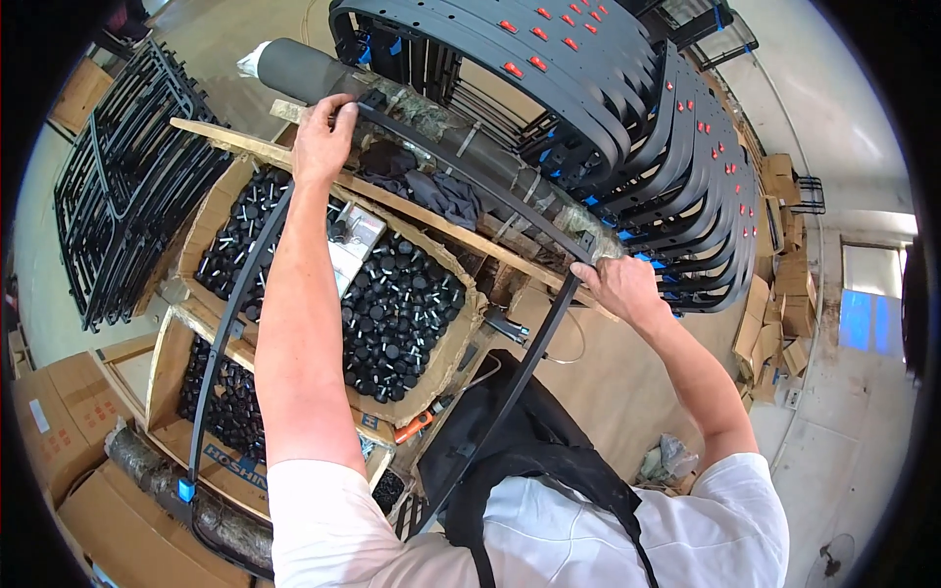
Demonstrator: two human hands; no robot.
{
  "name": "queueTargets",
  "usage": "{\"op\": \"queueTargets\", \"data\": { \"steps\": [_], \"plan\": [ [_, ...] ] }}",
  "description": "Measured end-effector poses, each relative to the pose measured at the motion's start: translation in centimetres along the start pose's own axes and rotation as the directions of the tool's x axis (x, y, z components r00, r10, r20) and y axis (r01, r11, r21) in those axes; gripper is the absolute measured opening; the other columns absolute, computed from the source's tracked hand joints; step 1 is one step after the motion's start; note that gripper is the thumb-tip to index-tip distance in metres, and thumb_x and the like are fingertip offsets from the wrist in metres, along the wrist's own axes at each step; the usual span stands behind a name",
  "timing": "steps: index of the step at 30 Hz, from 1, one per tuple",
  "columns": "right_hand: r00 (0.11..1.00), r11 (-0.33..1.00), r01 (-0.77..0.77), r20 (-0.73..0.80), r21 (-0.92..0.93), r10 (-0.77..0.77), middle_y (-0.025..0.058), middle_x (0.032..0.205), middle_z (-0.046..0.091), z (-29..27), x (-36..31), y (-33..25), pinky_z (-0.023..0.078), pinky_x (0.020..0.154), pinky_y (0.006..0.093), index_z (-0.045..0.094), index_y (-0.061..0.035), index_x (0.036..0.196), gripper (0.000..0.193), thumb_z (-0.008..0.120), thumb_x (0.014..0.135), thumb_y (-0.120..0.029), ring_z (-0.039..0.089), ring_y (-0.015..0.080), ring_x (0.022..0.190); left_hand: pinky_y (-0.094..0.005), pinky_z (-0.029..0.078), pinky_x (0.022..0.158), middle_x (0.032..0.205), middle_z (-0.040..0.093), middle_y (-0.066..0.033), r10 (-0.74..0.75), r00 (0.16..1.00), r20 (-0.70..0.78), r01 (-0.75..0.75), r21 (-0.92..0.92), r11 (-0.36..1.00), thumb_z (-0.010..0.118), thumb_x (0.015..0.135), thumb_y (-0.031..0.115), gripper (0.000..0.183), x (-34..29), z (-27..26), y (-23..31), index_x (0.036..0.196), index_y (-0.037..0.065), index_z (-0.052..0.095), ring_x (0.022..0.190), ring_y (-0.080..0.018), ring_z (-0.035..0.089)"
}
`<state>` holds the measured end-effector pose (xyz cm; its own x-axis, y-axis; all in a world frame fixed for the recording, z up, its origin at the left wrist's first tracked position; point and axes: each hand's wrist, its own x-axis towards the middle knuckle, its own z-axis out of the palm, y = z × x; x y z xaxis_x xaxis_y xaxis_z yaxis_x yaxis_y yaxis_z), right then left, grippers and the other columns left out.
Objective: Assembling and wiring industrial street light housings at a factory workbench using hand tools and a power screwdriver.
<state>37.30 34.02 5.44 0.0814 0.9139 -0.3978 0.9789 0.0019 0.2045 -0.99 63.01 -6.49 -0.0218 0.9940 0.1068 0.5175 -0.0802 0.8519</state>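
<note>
My left hand (pixel 325 139) grips the far-left corner of a black metal tube frame (pixel 470 174), its fingers curled round the tube. At the far-right corner, my right hand (pixel 623 287) is closed on the same frame. One side of the frame bends down on the left to a blue end piece (pixel 187 489); the other slants back toward my body. The frame hangs over an open carton of black round-headed screws (pixel 397 314). My left forearm hides part of that carton and of the frame's left side. A small white box (pixel 355 245) lies among the screws.
A dark padded roller (pixel 312 73) lies along the wooden rack's far side. Curved black frames with red clips (pixel 598 98) stand stacked at the far right. More black frames (pixel 132 186) lean at left. An orange-handled tool (pixel 414 426) lies beside the carton; cardboard boxes (pixel 59 421) stand near left.
</note>
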Motion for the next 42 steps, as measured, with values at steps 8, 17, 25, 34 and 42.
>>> {"op": "queueTargets", "data": {
  "steps": [8,17,25,34,42],
  "plan": [
    [0.966,0.976,0.119,-0.249,0.182,-0.071,0.0228,0.072,0.070,2.4,0.5,0.2,0.060,0.067,0.0498,0.061,0.0014,0.103,0.054,0.065,0.101,-0.053,0.074,0.0417,0.075,-0.0442,0.050,0.108,0.141,0.067,-0.0094,-0.059,0.998,0.027,0.060,-0.035,0.998,0.061,0.105,0.034,0.033,0.2,-0.5,-0.1,0.135,0.024,0.070,0.131,-0.0315,0.063],
    [0.913,0.969,0.244,-0.327,-0.042,-0.244,0.0140,0.078,0.076,-2.3,-1.8,-1.2,0.060,0.073,0.0472,0.076,-0.0053,0.093,0.052,0.075,0.089,-0.057,0.076,0.0347,0.077,-0.0411,0.052,0.102,0.119,0.069,-0.0144,0.001,0.993,-0.118,-0.015,-0.123,0.992,0.066,0.103,0.031,0.030,0.0,-0.2,-1.5,0.130,0.022,0.074,0.112,-0.0291,0.068],
    [0.964,0.937,0.249,0.154,-0.247,-0.215,0.0159,0.080,0.076,0.0,-0.9,1.1,0.060,0.069,0.0507,0.073,-0.0091,0.080,0.023,0.076,0.084,-0.031,0.077,0.0337,0.080,-0.0429,0.051,0.106,0.130,0.069,-0.0087,0.047,0.997,-0.055,-0.044,0.055,0.998,0.067,0.102,0.035,0.031,0.1,-0.3,-0.5,0.131,0.027,0.073,0.124,-0.0300,0.065],
    [0.966,0.938,0.204,0.213,-0.280,-0.146,0.0129,0.081,0.076,0.3,-0.3,1.8,0.059,0.065,0.0486,0.071,-0.0051,0.112,0.032,0.070,0.090,-0.027,0.078,0.0320,0.078,-0.0414,0.052,0.103,0.128,0.067,-0.0106,0.018,0.997,-0.072,-0.007,0.150,0.989,0.067,0.101,0.034,0.033,-0.8,-0.5,0.3,0.133,0.025,0.072,0.119,-0.0304,0.066],
    [0.966,0.966,0.251,-0.051,-0.061,-0.254,0.0188,0.079,0.073,-0.7,-0.9,0.0,0.059,0.065,0.0479,0.062,0.0015,0.101,0.043,0.070,0.097,-0.041,0.075,0.0386,0.074,-0.0410,0.051,0.109,0.140,0.071,-0.0090,-0.058,0.998,0.016,0.057,0.029,0.998,0.056,0.094,0.017,0.059,-1.1,-0.6,0.9,0.153,0.024,0.056,0.130,-0.0313,0.066]
  ]
}}
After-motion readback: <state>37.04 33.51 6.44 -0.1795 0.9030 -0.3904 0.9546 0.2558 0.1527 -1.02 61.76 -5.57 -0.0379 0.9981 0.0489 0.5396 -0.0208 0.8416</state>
